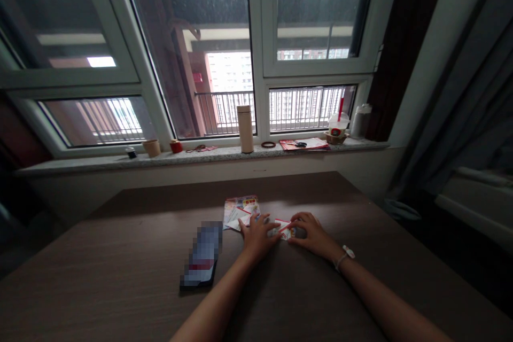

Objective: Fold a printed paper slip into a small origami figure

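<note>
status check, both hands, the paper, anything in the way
Left hand and right hand at opposite sides of small printed paper. Paper partly hidden. Smartphone left, apart.

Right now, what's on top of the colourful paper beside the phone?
A white paper piece lies on the colourful paper, partly hidden by the left hand. Whatever is underneath that white piece is covered.

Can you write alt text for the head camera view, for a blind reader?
A person's left hand and right hand touch a printed paper on a brown table. More printed papers and a pixelated smartphone lie to the left; a beige bottle stands on the windowsill.
</note>
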`<state>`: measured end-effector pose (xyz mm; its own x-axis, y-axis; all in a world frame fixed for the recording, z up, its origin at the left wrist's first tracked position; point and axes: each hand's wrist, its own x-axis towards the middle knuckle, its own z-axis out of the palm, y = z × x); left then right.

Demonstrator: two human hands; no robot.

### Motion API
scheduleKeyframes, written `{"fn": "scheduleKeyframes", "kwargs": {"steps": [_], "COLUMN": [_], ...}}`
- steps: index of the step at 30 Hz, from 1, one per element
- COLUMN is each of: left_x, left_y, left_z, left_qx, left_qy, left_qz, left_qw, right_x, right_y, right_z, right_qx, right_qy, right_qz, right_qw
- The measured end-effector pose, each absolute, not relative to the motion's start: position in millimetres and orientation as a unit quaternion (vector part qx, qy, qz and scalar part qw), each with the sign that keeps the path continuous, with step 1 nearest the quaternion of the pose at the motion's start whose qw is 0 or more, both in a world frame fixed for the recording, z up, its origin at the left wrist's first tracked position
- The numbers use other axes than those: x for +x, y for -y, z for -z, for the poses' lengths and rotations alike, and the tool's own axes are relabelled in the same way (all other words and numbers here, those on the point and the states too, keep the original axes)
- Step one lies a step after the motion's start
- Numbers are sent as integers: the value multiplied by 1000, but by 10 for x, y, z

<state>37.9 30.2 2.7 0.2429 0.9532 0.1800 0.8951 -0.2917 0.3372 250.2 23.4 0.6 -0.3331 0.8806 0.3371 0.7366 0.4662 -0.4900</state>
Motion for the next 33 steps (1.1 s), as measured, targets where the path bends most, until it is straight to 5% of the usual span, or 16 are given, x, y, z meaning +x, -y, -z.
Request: {"fn": "scheduleKeyframes", "kwargs": {"steps": [18,33], "left_x": [338,410], "left_y": [-324,-309], "left_z": [-69,-124], "left_qx": [795,751], "left_qy": [-567,-578], "left_qz": [-185,-309], "left_qw": [109,85], "right_x": [2610,2502], "right_y": [-272,-329], "right_z": [-25,-9], "right_qx": [-471,-480], "right_qy": [821,714], "right_qz": [-155,-266], "right_qw": [282,434]}}
